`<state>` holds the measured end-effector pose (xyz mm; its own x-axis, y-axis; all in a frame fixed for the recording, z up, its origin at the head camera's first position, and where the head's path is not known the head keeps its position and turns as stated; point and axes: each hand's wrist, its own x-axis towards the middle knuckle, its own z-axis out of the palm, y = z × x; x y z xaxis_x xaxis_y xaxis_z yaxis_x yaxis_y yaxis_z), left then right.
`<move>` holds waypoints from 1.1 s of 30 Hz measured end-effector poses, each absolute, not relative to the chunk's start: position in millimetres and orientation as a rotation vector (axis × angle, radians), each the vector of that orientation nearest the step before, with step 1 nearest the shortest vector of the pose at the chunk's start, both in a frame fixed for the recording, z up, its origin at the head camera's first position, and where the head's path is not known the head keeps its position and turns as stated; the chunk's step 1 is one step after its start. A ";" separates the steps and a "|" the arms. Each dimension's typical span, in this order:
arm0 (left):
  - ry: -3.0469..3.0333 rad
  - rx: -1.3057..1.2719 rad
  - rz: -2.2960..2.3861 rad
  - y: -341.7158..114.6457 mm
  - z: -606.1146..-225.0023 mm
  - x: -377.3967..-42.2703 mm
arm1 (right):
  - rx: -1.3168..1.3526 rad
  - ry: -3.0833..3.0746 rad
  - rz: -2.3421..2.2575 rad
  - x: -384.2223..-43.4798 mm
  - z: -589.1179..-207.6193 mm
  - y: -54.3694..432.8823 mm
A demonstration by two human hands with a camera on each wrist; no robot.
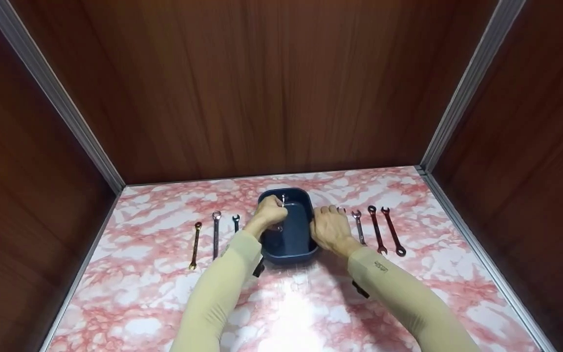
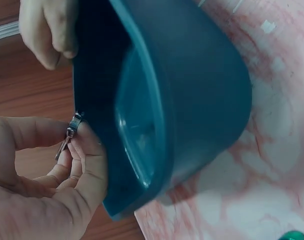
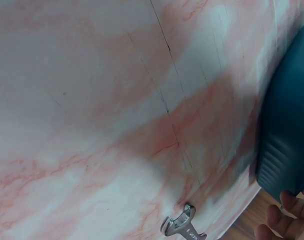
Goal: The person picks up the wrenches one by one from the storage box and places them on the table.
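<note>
A deep dark blue plastic bin (image 1: 289, 258) with rounded corners stands on the table. Over its left part, my left hand (image 1: 270, 213) pinches a small shiny metal wrench (image 1: 283, 199) between thumb and fingers. Up close in the left wrist view, the wrench (image 2: 71, 131) stands out past the fingertips beside the bin's rim. My right hand (image 1: 331, 229) is at the bin's right side and holds its rim, fingers bent against the wall. Just past those fingers shows the end of another wrench (image 1: 341, 210), mostly hidden by the hand.
Left of the bin lie a gold wrench (image 1: 195, 245), a grey-purple wrench (image 1: 216, 234) and a dark wrench (image 1: 236, 222). To the right are a silver wrench (image 1: 358, 227) and two reddish ones, the inner wrench (image 1: 377, 229) and outer wrench (image 1: 393, 232). Wood-look panels (image 1: 262, 88) enclose the marbled table.
</note>
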<state>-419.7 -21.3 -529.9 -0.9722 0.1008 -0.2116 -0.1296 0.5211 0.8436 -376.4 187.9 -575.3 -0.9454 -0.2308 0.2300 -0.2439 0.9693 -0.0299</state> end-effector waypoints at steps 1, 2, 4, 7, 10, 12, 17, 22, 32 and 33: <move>2.522 -0.047 1.429 -22.9 -516.9 -411.1 | 0.353 -2.893 0.084 -376.5 -575.4 187.9; 2.525 -0.052 1.437 -25.6 -512.9 -407.3 | 0.353 -2.894 0.081 -376.5 -575.6 188.0; 2.525 -0.062 1.445 -30.8 -508.1 -403.4 | 0.353 -2.896 0.078 -376.5 -576.0 188.2; 2.493 -0.069 1.485 -40.0 -507.8 -404.5 | 0.356 -2.889 0.082 -376.7 -576.6 188.5; 2.425 -0.070 1.566 -50.3 -510.1 -407.0 | 0.357 -2.875 0.086 -377.0 -577.5 188.6; 2.362 -0.072 1.635 -57.0 -511.1 -407.6 | 0.360 -2.870 0.088 -376.8 -577.7 188.7; 2.286 -0.089 1.697 -72.6 -509.2 -408.2 | 0.354 -2.870 0.087 -376.2 -577.6 187.9; 2.291 -0.123 1.672 -88.3 -509.4 -410.4 | 0.347 -2.866 0.079 -376.3 -577.8 186.8; 2.215 -0.169 1.765 -114.6 -514.9 -409.5 | 0.354 -2.871 0.083 -376.8 -578.0 187.5; 2.206 -0.172 1.770 -116.7 -515.8 -409.4 | 0.356 -2.873 0.082 -376.9 -577.8 187.4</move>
